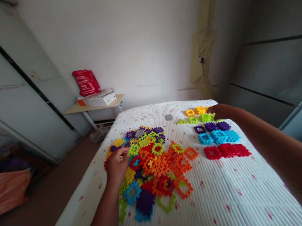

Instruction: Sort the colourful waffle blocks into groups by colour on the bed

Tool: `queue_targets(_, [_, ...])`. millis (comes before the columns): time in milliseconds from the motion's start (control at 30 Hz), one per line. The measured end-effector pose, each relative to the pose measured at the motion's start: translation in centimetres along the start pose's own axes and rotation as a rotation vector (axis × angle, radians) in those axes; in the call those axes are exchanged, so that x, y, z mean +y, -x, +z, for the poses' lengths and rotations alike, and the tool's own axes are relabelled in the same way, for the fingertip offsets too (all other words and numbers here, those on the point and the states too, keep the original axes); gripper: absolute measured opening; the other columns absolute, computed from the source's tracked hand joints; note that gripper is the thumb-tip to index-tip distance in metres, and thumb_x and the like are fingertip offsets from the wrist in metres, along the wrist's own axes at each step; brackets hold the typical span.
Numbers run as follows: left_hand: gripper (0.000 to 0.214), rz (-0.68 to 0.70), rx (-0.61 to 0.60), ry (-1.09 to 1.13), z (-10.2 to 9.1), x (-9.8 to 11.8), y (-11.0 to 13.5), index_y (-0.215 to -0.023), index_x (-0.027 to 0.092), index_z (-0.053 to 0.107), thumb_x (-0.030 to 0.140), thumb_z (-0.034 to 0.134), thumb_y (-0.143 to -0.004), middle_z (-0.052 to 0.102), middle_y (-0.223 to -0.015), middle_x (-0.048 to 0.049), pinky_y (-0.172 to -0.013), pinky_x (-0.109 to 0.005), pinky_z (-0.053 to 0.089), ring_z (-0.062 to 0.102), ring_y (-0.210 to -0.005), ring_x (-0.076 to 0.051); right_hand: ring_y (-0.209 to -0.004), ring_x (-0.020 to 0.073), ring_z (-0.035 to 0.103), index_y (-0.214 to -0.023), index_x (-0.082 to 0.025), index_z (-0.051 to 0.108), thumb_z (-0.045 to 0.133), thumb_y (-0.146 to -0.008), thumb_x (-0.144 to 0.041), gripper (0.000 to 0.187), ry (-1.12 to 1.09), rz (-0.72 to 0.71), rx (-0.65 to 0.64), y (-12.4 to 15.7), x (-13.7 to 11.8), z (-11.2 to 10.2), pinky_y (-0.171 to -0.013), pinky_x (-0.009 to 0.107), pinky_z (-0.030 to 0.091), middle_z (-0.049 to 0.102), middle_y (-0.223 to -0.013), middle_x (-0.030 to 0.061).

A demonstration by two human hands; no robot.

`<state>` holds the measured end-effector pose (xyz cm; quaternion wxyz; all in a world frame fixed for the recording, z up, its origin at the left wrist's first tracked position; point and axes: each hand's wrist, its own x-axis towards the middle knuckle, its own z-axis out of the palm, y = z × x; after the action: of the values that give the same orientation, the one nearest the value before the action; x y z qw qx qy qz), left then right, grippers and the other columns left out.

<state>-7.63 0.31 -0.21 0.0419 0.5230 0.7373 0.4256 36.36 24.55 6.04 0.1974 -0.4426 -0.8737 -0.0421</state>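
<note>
A heap of mixed plastic interlocking tiles (151, 163) in orange, green, purple, blue, red and yellow lies on the white bed (224, 198). My left hand (116, 165) rests on the heap's left side, its fingers curled over the tiles; whether it grips one is hidden. To the right, tiles lie sorted in rows by colour: red (226, 151), blue (218, 137), purple (212, 126), green (198, 119) and yellow (195, 111). My right hand (217, 111) reaches to the far end of the green and yellow rows, with its fingers hidden behind the wrist. A lone grey tile (168, 117) lies apart.
A small wooden table (96, 106) stands by the far wall, holding a white box (102, 99) and a red bag (86, 82). Wardrobe doors (11, 99) flank the left side, and grey panels (275, 64) line the right. An orange bag (6, 189) sits on the floor at left.
</note>
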Motion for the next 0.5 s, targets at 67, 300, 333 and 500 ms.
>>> queue_targets(67, [0.025, -0.012, -0.003, -0.025, 0.1, -0.4, -0.3, -0.083, 0.020, 0.067, 0.030, 0.048, -0.071, 0.071, -0.086, -0.0031, -0.081, -0.031, 0.050, 0.065, -0.082, -0.019, -0.070, 0.0187, 0.064, -0.089, -0.012, 0.071, 0.061, -0.066, -0.004, 0.027, 0.049, 0.024, -0.169, 0.4, -2.5, -0.3, -0.068, 0.029, 0.047, 0.070, -0.082, 0.0134])
queue_targets(300, [0.024, 0.232, -0.250, -0.154, 2.3, 4.0, -2.8, -0.086, 0.019, 0.070, 0.026, 0.049, -0.077, 0.071, -0.094, -0.0033, -0.088, -0.027, 0.045, 0.063, -0.092, -0.017, -0.087, 0.0181, 0.063, -0.102, -0.019, 0.064, 0.056, -0.081, -0.018, 0.023, 0.014, -0.165, -0.306, 6.7, -15.6, 2.8, -0.074, 0.026, 0.047, 0.067, -0.102, 0.0071])
queue_targets(333, [0.023, 0.250, -0.286, -0.169, 2.9, 4.7, -3.5, -0.086, 0.020, 0.070, 0.024, 0.050, -0.077, 0.071, -0.095, -0.0026, -0.089, -0.026, 0.044, 0.062, -0.094, -0.016, -0.084, 0.0172, 0.063, -0.097, -0.018, 0.064, 0.052, -0.083, -0.018, 0.018, 0.019, -0.191, -0.313, 7.6, -17.1, 3.5, -0.071, 0.025, 0.046, 0.067, -0.097, 0.0067])
queue_targets(500, [0.022, 0.225, -0.407, -0.266, 6.8, 6.9, -8.2, -0.088, 0.021, 0.070, 0.022, 0.050, -0.080, 0.071, -0.097, -0.0030, -0.084, -0.024, 0.044, 0.063, -0.093, -0.016, -0.072, 0.0147, 0.060, -0.087, -0.016, 0.061, 0.042, -0.093, -0.023, 0.021, 0.046, -0.261, -0.229, 10.2, -20.3, 5.9, -0.062, 0.023, 0.042, 0.063, -0.085, 0.0062])
